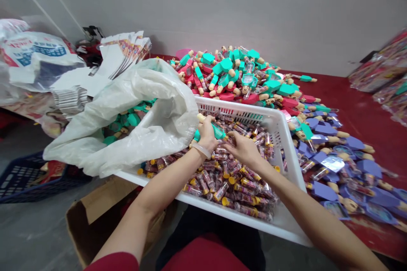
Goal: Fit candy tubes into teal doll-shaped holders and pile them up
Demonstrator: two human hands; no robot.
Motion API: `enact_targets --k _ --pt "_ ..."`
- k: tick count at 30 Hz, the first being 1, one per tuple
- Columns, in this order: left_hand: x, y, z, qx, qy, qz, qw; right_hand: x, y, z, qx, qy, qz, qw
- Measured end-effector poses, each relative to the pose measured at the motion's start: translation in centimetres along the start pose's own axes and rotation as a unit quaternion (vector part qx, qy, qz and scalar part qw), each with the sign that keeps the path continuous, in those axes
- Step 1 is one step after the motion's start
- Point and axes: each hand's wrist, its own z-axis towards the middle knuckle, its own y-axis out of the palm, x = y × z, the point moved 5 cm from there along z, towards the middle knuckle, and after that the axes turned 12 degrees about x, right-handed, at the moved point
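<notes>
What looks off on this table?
Slightly odd: one green-and-tan piece sticks out from the mixed heap onto the red tabletop, apart from most green ones. No clear damage visible.

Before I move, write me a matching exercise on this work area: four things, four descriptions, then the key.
Things
1. left hand
2. white basket
3. blue basket
4. cardboard box

Descriptions
A. cut off by the picture's left edge
B. holds many yellow-capped tubes
C. partly hidden behind the left forearm
D. grasps a green toy

Pairs: 1-D, 2-B, 3-A, 4-C
</notes>
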Motion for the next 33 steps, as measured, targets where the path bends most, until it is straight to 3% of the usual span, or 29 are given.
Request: enact_targets --k 2,3,4,6,9,11,13,17,21,23,26,29,31,33 --pt "-0.2 -0.2 0.0 0.021 0.017 0.007 1.000 -0.5 -0.3 -0.1 0.075 -0.080 -0.227 0.968" --pt "-0.4 -0.3 -0.2 0.025 0.019 0.015 0.999 -0.7 -0.2 -0.2 0.083 -0.097 -0.307 0.943" --pt "-0.7 -0.3 -0.4 0.029 0.017 0.019 0.999 -0.8 -0.1 -0.3 0.078 -0.101 -0.357 0.925" --pt "-1.0 -0.4 -1.0 0.022 0.016 0.026 0.999 -0.8 0.1 -0.6 0.058 -0.094 -0.384 0.917" --pt "-1.2 -0.3 -1.7 -0.011 0.009 0.037 0.999 -0.8 -0.1 -0.7 0.039 -0.082 -0.292 0.952" --pt "-1.3 -0.2 -2.1 -0.036 -0.007 0.044 0.998 -0.6 0.0 -0.7 0.005 -0.066 -0.166 0.984" --pt "-1.3 -0.1 -2.3 -0.051 -0.016 0.044 0.998 -0.4 0.2 -0.7 -0.043 -0.040 -0.026 0.998" --pt "-1.1 0.0 -2.5 -0.053 -0.007 0.032 0.998 0.1 0.7 -0.8 -0.105 0.053 0.147 0.982" --pt "-1.1 -0.1 -1.9 -0.045 0.008 0.049 0.998 0.4 1.2 -1.1 -0.176 0.124 0.196 0.957" --pt "-1.2 -0.1 -1.4 -0.044 0.008 0.072 0.996 0.5 1.1 -0.8 -0.182 0.111 0.141 0.967" --pt "-1.5 -0.2 -0.7 -0.020 -0.016 0.072 0.997 1.0 0.1 0.1 -0.055 0.023 -0.106 0.993" --pt "-2.0 -0.5 -0.3 0.018 -0.048 0.053 0.997 0.6 -0.2 0.3 0.070 -0.062 -0.375 0.922" --pt "-2.1 -0.6 -0.3 0.036 -0.045 0.043 0.997 0.3 0.2 0.3 0.077 -0.079 -0.442 0.890" --pt "-2.0 -0.8 -0.3 0.055 -0.023 0.037 0.998 0.0 0.5 0.3 0.069 -0.082 -0.444 0.890"
